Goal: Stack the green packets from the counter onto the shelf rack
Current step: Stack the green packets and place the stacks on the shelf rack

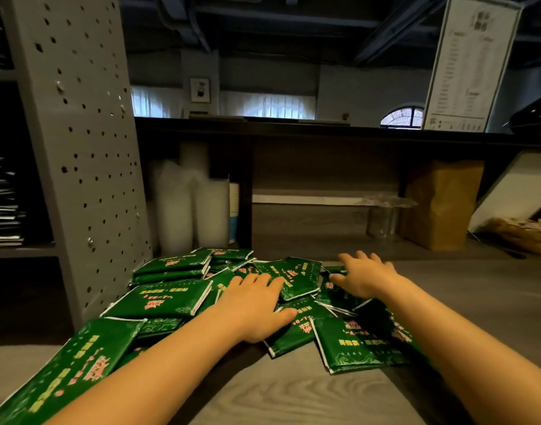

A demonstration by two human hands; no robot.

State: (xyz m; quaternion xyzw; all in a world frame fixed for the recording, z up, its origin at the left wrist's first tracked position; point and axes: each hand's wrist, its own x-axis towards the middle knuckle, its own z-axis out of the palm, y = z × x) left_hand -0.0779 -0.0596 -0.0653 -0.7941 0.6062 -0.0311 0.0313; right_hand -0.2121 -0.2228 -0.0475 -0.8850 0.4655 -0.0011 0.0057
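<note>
Left hand flat on green packets; right hand spread, gripping nothing. Loose pile may slide off near counter edge.

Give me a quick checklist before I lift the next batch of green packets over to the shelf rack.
1. Hands on the pile: left hand lies flat on it, right hand is spread over it: ok.
2. Grip taken: neither hand is curled round a packet: not ok.
3. Green packets squared up: scattered and overlapping: not ok.
4. Room on the shelf rack: a dark gap shows above the stack there: ok.
5. Cups clear of the pile: close behind it, contact unclear: cannot tell.
</note>
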